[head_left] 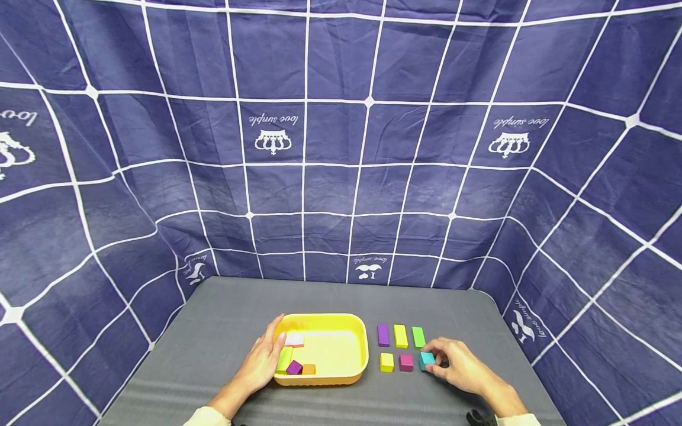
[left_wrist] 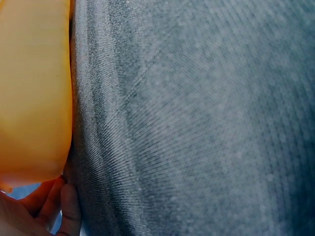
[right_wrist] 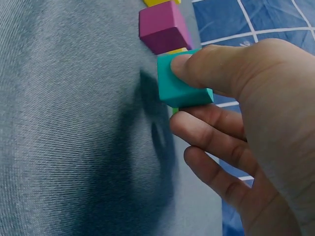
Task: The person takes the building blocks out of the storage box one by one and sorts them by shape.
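My right hand (head_left: 458, 364) pinches a teal cube (right_wrist: 172, 81) at the right end of the front row of blocks. In the right wrist view the thumb presses one face, and the index finger is hidden behind the cube. My left hand (head_left: 263, 358) holds the left side of a yellow plastic tray (head_left: 351, 378), its thumb over the rim and its other fingers along the outer wall. Inside the tray's left part lie a pink block (head_left: 295, 339), a lime green block (head_left: 284, 359), a tilted purple cube (head_left: 294, 368) and an orange block (head_left: 308, 369).
Next to the teal cube stand a magenta cube (head_left: 406, 362) and a yellow cube (head_left: 386, 362). Behind them is a row with a purple block (head_left: 383, 335), a yellow block (head_left: 401, 335) and a green block (head_left: 418, 337). A blue checked cloth (head_left: 335, 189) surrounds the grey table (head_left: 240, 302).
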`<state>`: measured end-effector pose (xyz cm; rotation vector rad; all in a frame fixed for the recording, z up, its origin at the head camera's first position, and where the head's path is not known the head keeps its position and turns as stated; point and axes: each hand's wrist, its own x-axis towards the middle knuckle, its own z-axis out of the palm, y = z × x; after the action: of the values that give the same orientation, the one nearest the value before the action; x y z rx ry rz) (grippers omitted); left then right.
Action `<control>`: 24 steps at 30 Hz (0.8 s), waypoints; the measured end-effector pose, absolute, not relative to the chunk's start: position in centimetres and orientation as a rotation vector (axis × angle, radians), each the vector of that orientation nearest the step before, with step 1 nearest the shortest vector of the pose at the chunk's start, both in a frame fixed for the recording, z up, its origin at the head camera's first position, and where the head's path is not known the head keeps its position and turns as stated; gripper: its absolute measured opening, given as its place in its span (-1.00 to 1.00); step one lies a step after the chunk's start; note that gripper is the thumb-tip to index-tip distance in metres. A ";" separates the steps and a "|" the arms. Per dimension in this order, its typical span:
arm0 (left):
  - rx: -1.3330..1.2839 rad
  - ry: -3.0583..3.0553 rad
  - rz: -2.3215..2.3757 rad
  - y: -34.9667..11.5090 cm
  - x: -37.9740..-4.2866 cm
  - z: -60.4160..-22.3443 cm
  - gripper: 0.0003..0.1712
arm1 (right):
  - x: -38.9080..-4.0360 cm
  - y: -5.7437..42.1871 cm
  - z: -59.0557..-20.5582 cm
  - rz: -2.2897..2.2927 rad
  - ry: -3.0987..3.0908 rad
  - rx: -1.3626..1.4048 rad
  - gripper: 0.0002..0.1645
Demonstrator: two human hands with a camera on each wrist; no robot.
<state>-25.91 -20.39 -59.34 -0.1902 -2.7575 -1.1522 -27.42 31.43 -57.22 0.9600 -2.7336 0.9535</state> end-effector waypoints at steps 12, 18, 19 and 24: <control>-0.194 -2.749 -1.163 -20.4 -26.0 -59.3 -0.34 | -27.7 31.3 -58.4 0.914 -2.698 0.953 -0.65; -0.147 -2.760 -1.170 -20.4 -25.9 -59.1 -0.34 | -27.8 31.0 -58.5 0.906 -2.711 0.920 -0.66; -0.139 -2.762 -1.169 -20.5 -25.9 -59.1 -0.34 | -27.8 30.9 -58.5 0.910 -2.713 0.916 -0.66; -0.128 -2.758 -1.176 -20.4 -25.9 -59.1 -0.34 | -27.7 30.9 -58.5 0.919 -2.722 0.908 -0.65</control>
<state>-25.88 -20.44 -59.07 -0.1283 -2.7583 -1.1761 -27.70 30.86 -58.48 0.9084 -2.7216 0.9195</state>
